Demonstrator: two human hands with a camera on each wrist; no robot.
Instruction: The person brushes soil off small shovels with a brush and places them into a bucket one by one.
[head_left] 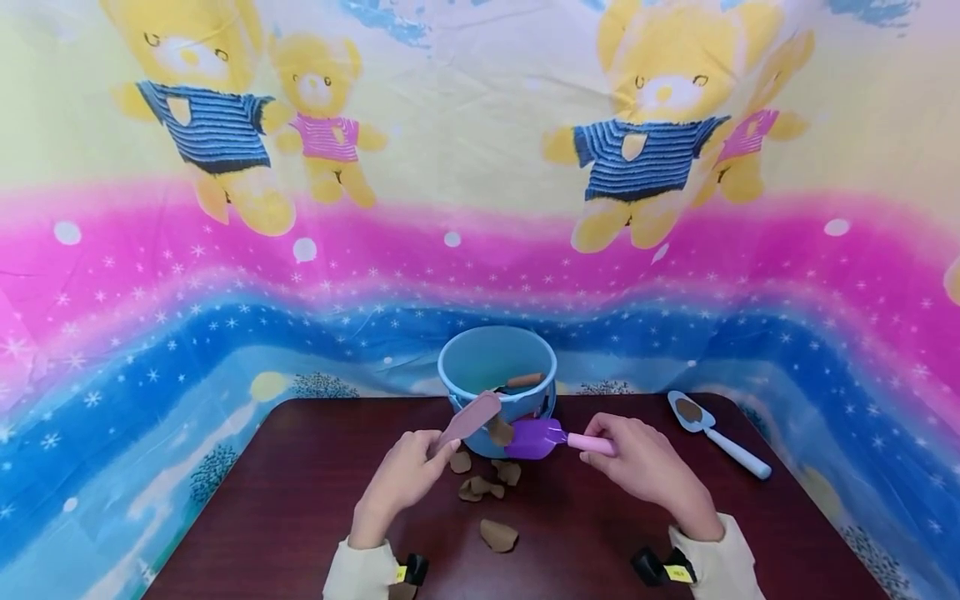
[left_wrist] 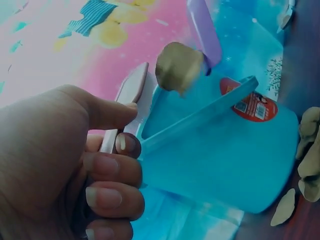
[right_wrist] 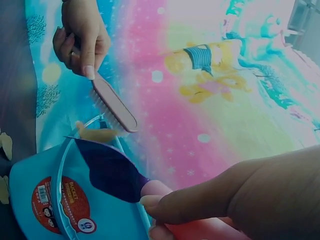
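My left hand (head_left: 402, 477) grips the handle of a pink brush (head_left: 477, 414); its white bristles show in the right wrist view. Fingers and thumb of my right hand (head_left: 651, 463) hold the pink handle of a purple toy shovel (head_left: 534, 442). A brown clay-like piece (left_wrist: 175, 67) is at the shovel's tip, beside the brush. Both tools are in front of the rim of a light blue bucket (left_wrist: 225, 160) in the head view. Inside the bucket, a tool with a brown handle (head_left: 525, 380) leans near the rim; its lower end is hidden.
Several brown clay-like pieces (head_left: 498, 536) lie on the dark red table (head_left: 300, 483) in front of the bucket. At the right back, a white-handled trowel (head_left: 738, 454) carries a brown lump (head_left: 688, 409). A printed bear cloth (head_left: 450, 275) hangs behind the table.
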